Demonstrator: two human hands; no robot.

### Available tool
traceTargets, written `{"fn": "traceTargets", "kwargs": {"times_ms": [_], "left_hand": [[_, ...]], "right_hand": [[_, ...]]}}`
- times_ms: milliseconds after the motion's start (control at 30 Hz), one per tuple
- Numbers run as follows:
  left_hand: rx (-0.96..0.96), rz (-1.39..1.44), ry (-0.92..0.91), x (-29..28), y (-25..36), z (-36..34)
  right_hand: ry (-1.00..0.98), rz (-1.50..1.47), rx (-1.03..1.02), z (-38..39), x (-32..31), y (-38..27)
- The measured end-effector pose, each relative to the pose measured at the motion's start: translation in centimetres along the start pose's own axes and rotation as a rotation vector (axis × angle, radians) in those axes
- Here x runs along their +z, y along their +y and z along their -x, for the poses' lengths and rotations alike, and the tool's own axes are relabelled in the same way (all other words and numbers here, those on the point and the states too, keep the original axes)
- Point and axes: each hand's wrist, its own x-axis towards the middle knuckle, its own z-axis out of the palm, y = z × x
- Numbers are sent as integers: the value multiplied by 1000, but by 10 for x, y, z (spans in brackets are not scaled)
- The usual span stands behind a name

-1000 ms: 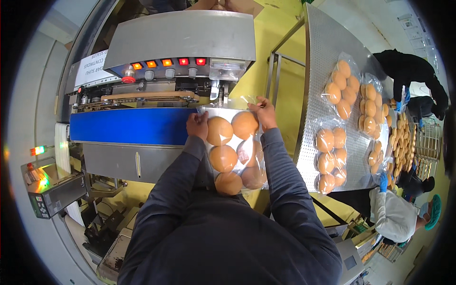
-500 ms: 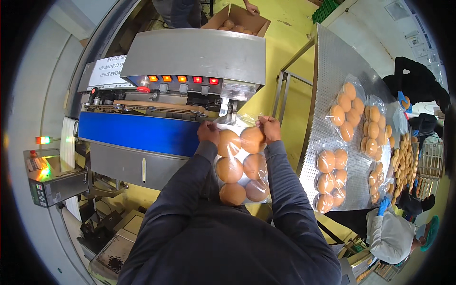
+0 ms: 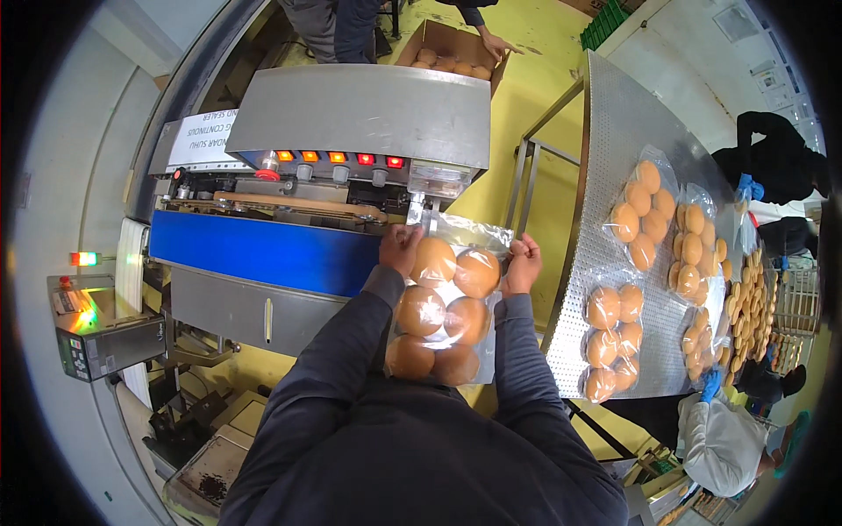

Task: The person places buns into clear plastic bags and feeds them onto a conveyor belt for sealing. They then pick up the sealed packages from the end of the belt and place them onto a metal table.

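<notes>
A clear plastic bag of several round brown buns is stretched between my two hands, in front of my chest. My left hand pinches the bag's upper left corner, close to the end of a blue conveyor belt. At the upper right corner, my right hand grips the film between thumb and fingers. The bag's flat top edge spans between the hands, just below the outlet end of a grey metal sealing machine with lit red and orange switches.
To the right, a perforated metal table bears bagged buns and many loose ones. A person in white and others in dark clothes stand beyond it. A cardboard box of buns lies behind the machine, beside another person's hand. A small printer-like unit stands at left.
Both hands have moved slightly right, and the bag's top edge is now spread flatter and wider. Behind the machine, the other person's hand has shifted to the box's right side.
</notes>
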Motion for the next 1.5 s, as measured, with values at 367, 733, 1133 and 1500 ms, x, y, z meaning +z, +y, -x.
{"fn": "traceTargets", "kwargs": {"times_ms": [367, 733, 1133, 1500], "left_hand": [[-61, 181, -66, 7, 1, 3], [-135, 341, 8, 19, -19, -9], [-120, 85, 323, 24, -14, 27], [-44, -74, 355, -39, -5, -1]], "right_hand": [[-234, 149, 163, -14, -3, -7], [-143, 35, 120, -8, 6, -14], [-126, 163, -15, -4, 15, -13], [-163, 218, -46, 24, 64, 4]]}}
